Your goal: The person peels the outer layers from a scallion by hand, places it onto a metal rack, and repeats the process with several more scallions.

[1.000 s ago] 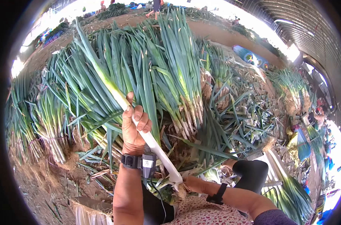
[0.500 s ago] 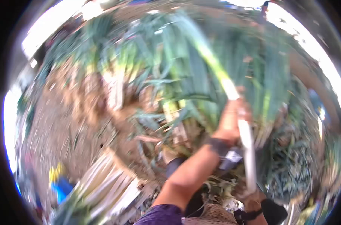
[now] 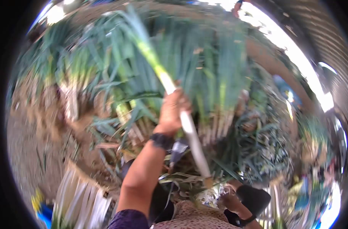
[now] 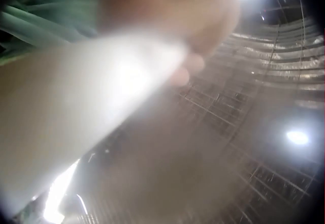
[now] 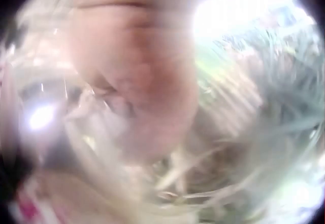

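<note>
My left hand grips a long leek around its white shank. The leek slants across the head view, green leaves up and away, root end down toward my lap. In the left wrist view its white shank fills the left side, the hand blurred above it. My right hand is low near my knee, apart from the root end. In the right wrist view its fingers are curled, with a blurred pale leek peel at the fingertips.
Bundles of leeks lie in a long row ahead. Trimmed leaves are heaped to the right. Cleaned white leeks lie at my lower left, and more leeks at my lower right. Bare soil shows at left.
My right hand has come away from the leek's root end toward my knee. The left hand keeps its grip on the leek. The head view swung left, then partly back.
</note>
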`<state>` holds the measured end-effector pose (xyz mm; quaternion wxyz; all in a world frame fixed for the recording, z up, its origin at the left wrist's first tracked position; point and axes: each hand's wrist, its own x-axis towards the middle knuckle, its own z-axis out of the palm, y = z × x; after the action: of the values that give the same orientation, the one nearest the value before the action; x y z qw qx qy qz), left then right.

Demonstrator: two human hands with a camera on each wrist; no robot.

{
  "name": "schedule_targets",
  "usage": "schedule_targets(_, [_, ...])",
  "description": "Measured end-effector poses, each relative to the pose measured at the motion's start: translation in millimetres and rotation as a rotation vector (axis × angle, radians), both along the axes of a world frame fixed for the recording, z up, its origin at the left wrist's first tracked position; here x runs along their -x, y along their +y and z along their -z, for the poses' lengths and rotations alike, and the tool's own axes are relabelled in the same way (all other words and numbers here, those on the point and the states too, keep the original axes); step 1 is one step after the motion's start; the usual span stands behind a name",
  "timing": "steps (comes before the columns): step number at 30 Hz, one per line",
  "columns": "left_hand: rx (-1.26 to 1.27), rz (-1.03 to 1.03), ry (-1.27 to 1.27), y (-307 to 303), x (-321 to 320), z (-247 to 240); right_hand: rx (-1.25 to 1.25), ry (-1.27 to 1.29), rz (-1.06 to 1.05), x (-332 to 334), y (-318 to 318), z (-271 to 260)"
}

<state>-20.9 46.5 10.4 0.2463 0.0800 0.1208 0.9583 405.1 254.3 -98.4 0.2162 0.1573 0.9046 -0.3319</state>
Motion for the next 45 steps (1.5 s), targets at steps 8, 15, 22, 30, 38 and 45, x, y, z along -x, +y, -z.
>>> schedule_targets(8, [0.612,0.010,0.169,48.1,-88.4,20.9,-1.023,0.306,0.391,-31.1,5.9,-124.2])
schedule_targets(15, [0.949,0.128,0.659,90.7,-159.2,5.3,-0.309,0.005,-0.003,-65.3,36.1,-155.2])
schedule_targets(22, [1.040,0.160,1.477,162.9,-276.9,-37.6,-1.219,0.759,-0.239,-26.9,53.6,-272.2])
schedule_targets(30, [0.794,0.315,2.123,252.3,-366.6,-109.4,-1.027,0.064,0.183,-200.0,124.2,-292.1])
schedule_targets(38, [0.960,0.000,2.172,314.5,-325.9,-11.5,-0.781,-0.102,0.700,-414.1,131.1,-244.9])
schedule_targets(45, [1.001,0.212,2.135,319.5,-330.2,29.0,-0.318,-0.303,0.853,-461.4,158.0,-166.8])
